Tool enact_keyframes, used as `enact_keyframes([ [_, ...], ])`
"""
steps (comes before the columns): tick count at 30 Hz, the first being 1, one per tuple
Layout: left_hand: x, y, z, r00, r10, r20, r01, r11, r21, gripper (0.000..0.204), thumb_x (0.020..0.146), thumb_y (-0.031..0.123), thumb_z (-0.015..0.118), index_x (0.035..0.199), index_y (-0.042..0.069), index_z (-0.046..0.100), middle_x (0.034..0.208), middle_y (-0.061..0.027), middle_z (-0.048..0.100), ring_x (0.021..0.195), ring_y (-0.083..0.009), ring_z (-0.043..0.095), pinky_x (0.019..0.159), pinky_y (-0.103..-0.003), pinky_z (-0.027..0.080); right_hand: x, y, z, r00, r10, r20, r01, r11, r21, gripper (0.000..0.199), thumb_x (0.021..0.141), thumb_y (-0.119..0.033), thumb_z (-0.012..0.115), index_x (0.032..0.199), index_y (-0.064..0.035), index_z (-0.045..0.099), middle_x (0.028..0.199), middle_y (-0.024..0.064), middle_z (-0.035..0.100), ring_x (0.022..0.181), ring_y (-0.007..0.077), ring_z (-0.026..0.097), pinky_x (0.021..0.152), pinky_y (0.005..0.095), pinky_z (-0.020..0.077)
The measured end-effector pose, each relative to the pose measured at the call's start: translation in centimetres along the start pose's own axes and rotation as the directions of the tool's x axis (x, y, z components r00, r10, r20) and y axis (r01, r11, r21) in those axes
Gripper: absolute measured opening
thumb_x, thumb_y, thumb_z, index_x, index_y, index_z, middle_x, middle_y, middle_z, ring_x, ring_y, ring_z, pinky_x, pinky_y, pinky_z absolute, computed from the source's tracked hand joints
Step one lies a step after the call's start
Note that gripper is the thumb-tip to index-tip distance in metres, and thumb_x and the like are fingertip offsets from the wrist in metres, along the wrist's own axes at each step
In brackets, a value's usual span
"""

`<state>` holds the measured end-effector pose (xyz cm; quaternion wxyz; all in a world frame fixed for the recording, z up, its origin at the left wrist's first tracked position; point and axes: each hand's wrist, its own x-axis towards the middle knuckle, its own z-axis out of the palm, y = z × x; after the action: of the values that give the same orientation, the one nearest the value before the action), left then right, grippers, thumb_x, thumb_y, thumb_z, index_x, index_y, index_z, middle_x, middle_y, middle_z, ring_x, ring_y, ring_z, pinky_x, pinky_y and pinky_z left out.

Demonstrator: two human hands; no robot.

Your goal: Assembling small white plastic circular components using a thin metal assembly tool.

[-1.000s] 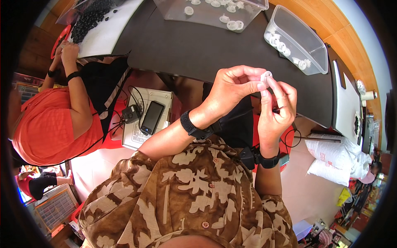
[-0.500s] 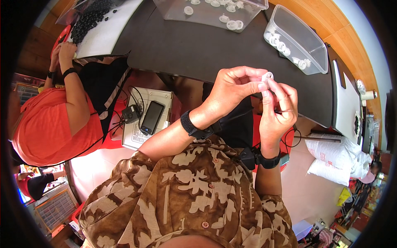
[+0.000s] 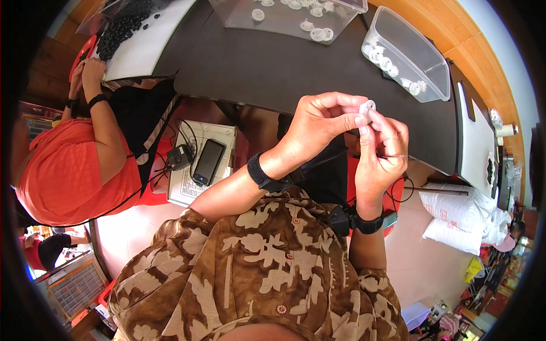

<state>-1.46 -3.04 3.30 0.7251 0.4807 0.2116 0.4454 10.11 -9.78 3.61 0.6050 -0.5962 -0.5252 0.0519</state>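
Note:
A small round white plastic part is pinched in front of me, just past the near edge of the dark table. My left hand grips it between thumb and forefinger from the left. From the right, the thumb and fingers of my right hand close against its lower side; whether they pinch another small piece is hidden. Similar white parts lie in a clear plastic bin at the far right. More of them sit in a second clear bin at the far middle.
The dark table spans the far side. At left sits a co-worker in an orange shirt, near a heap of black pieces on a white board. A phone and cables rest on a white box. White sacks stand at right.
Both hands stay in nearly the same place, still holding the white part. My right fingers have shifted very slightly against it.

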Motion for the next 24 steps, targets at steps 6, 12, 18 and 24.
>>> enact_keyframes([
  [6, 0.0, -0.1, 0.0, 1.0, -0.003, -0.011, 0.003, 1.0, 0.013, 0.027, 0.086, 0.005, 0.068, 0.112, -0.001, 0.065, 0.105, -0.0097, 0.068, 0.097, -0.0147, 0.063, 0.089, -0.03, 0.052, 0.3, 0.0, 0.0, 0.996, -0.083, 0.016, 0.084, 0.996, -0.038, 0.023, 0.08, 0.001, 0.071, 0.101, -0.0059, 0.071, 0.089, 0.0041, 0.061, 0.076, 0.0144, 0.059, 0.064, 0.0263, 0.0475],
  [12, 0.0, -0.3, 0.0, 1.0, 0.028, -0.006, -0.028, 0.999, 0.016, 0.024, 0.087, 0.005, 0.067, 0.11, -0.001, 0.066, 0.1, -0.0082, 0.069, 0.091, -0.0122, 0.064, 0.082, -0.027, 0.053, 0.2, 0.5, -0.1, 0.996, -0.081, 0.024, 0.08, 0.996, 0.032, 0.023, 0.08, 0.002, 0.071, 0.102, -0.0057, 0.071, 0.088, 0.0043, 0.06, 0.074, 0.0138, 0.058, 0.062, 0.0254, 0.0469],
  [18, 0.0, -0.8, -0.4, 0.999, 0.041, 0.013, -0.041, 0.999, 0.027, 0.023, 0.088, 0.005, 0.066, 0.109, -0.002, 0.066, 0.095, -0.0068, 0.07, 0.086, -0.0099, 0.064, 0.076, -0.025, 0.054, 0.7, 0.2, -0.7, 0.989, -0.107, 0.101, 0.106, 0.994, 0.018, 0.023, 0.079, 0.003, 0.072, 0.1, -0.0057, 0.072, 0.085, 0.0035, 0.059, 0.068, 0.0119, 0.055, 0.057, 0.0245, 0.0441],
  [24, 0.1, -0.8, -1.3, 0.991, -0.091, 0.102, 0.099, 0.993, -0.072, 0.027, 0.09, 0.011, 0.065, 0.115, 0.0, 0.063, 0.108, -0.0081, 0.067, 0.098, -0.0139, 0.062, 0.089, -0.028, 0.052, 1.3, 0.7, -1.7, 0.969, -0.17, 0.18, 0.177, 0.984, -0.028, 0.025, 0.076, 0.003, 0.073, 0.099, -0.0056, 0.072, 0.085, 0.0045, 0.059, 0.067, 0.0127, 0.056, 0.057, 0.0244, 0.0445],
])
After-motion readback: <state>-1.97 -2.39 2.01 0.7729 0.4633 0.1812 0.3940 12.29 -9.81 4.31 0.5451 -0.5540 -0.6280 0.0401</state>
